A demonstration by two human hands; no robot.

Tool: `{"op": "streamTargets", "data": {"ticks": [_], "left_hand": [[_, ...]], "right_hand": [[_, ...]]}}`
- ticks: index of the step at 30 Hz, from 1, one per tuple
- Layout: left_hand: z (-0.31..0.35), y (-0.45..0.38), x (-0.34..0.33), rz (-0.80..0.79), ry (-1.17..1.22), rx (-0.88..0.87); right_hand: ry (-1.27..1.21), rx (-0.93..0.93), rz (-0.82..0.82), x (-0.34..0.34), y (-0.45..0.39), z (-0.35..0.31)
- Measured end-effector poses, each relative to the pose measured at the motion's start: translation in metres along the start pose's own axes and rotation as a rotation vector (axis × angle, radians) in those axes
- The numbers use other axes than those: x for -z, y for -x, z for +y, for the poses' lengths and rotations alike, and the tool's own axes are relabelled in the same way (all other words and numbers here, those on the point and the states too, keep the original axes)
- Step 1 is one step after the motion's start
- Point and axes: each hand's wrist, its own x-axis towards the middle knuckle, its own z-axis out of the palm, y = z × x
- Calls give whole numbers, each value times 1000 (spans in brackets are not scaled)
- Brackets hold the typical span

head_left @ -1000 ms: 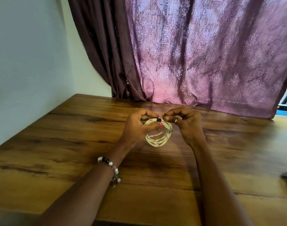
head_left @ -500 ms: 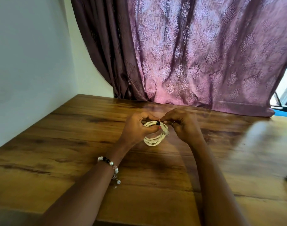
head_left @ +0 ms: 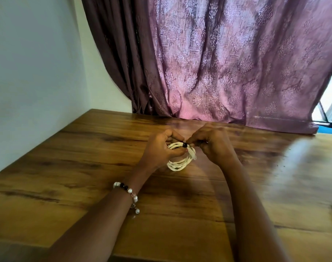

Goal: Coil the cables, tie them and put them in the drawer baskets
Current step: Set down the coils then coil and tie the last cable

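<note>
My left hand (head_left: 159,149) grips coiled white cable (head_left: 180,161) at frame centre, above table (head_left: 85,157), keeping loops bunched. My right hand (head_left: 212,145) pinches black tie (head_left: 184,145) at coil top, probably cinching. Drawer baskets not visible.

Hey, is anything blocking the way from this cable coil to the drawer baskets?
Cannot tell: no drawer or basket shows in this view. Both hands, left hand and right hand, already grip the cream cable coil above the wooden table, nothing between them.

Cream cable (head_left: 180,163) — small multi-loop coil, black bead-like tie at top.
</note>
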Motion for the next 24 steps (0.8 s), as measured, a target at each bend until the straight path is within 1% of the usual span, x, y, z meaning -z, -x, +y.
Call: {"op": "streamTargets", "data": {"ticks": [2,4,7,10,17,24], "left_hand": [[0,0,1,-3,-15,-14],[0,0,1,-7,-25,-25],[0,0,1,-4,-45,-49],[0,0,1,-4,-45,-63],[-1,-2,3,-12,-14,-42],[-4,-4,4,-19,-9,-35]], "right_hand": [[-67,-43,24,0,2,-2],[-146,-125,29,0,2,-8],[-167,-189,15,0,2,-12],[-158,-192,14,1,3,-12],[-107,-136,-38,3,2,-12],[-77,-149,-60,1,1,-14]]}}
